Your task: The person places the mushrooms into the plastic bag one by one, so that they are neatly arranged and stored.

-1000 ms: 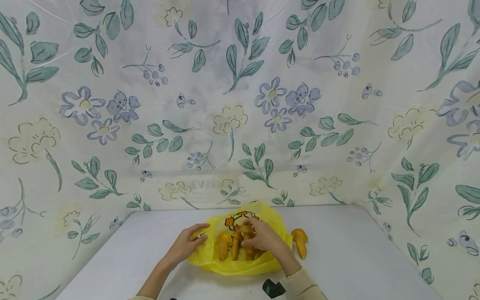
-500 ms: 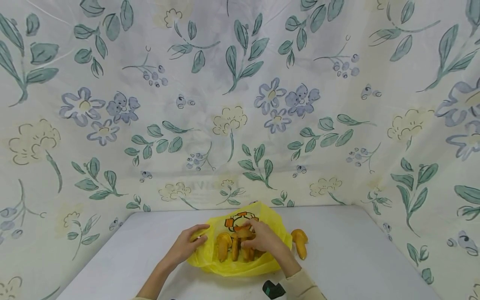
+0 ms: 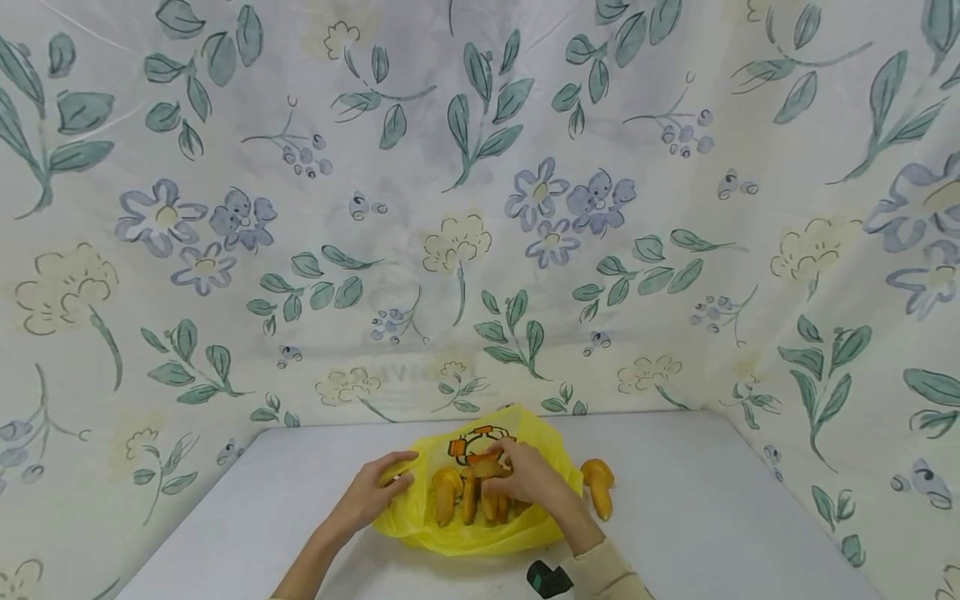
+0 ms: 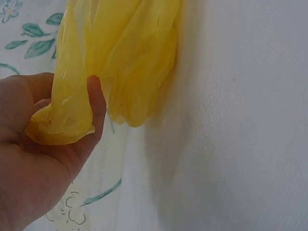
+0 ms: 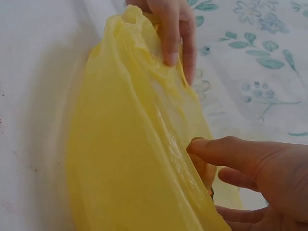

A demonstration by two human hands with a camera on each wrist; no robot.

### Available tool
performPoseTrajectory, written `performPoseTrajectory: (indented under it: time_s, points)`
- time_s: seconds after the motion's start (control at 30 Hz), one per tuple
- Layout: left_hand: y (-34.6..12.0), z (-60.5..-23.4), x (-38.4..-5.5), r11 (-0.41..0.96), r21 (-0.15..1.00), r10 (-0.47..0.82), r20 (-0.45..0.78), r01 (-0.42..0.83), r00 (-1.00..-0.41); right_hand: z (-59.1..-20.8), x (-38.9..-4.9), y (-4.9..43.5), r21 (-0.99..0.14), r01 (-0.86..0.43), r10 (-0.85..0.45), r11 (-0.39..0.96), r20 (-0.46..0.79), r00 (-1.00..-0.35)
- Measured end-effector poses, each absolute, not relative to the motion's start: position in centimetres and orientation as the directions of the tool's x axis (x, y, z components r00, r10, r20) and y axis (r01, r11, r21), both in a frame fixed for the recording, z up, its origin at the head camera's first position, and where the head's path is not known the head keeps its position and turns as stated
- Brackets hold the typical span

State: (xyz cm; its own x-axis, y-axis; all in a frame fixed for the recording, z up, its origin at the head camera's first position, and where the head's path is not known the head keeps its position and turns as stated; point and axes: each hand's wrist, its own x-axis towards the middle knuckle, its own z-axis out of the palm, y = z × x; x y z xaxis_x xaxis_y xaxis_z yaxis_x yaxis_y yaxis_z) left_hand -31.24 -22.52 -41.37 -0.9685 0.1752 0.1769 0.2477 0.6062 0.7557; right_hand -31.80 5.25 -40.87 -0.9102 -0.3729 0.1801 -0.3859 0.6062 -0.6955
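Observation:
A yellow plastic bag (image 3: 457, 543) lies on the table with its mouth held up, several brown mushrooms (image 3: 446, 498) showing inside. My left hand (image 3: 372, 489) holds the left edge of the mouth; in the left wrist view, a fold of the bag (image 4: 72, 106) passes between thumb and fingers. Reaching into the mouth, my right hand (image 3: 534, 477) grips a mushroom (image 3: 486, 467) between thumb and fingers, its orange-brown cap tipped above the others' stems. The right wrist view shows part of a mushroom (image 5: 206, 171) behind the bag's rim, mostly hidden by thumb and bag.
One loose mushroom (image 3: 598, 490) lies on the white table (image 3: 697, 517), just right of the bag. A small black object (image 3: 548, 578) appears near the right sleeve (image 3: 609, 573). Floral cloth (image 3: 465, 200) rises behind the table and along both sides.
The mushroom in my right hand has tilted, its cap now facing up over the other stems. My left hand has kept its hold on the bag's edge.

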Motion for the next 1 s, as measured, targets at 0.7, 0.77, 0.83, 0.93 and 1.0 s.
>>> performPoseTrajectory:
  time_s: [0.7,0.77,0.83,0.93,1.0]
  points:
    - [-22.6,-41.5,-31.5,0.605,0.747,0.19,0.201,0.275,-0.961,-37.2,-29.5,7.1,-0.61,-0.374,-0.332,0.698,0.187,-0.924]
    - [-22.6,-41.5,-31.4,0.605,0.746,0.19,0.202,0.277,-0.961,-37.0,-29.3,7.4,-0.606,-0.361,-0.319,0.709,0.182,-0.93]
    - [-22.7,-41.5,-31.4,0.605,0.746,0.188,0.204,0.277,-0.961,-36.9,-29.1,7.8,-0.602,-0.352,-0.306,0.717,0.181,-0.935]
    - [-22.7,-41.6,-31.4,0.604,0.748,0.186,0.203,0.274,-0.961,-36.5,-28.7,8.3,-0.59,-0.361,-0.304,0.722,0.198,-0.932]
    - [-22.7,-41.6,-31.4,0.605,0.748,0.183,0.201,0.272,-0.962,-36.3,-28.4,8.6,-0.589,-0.365,-0.306,0.721,0.203,-0.93]
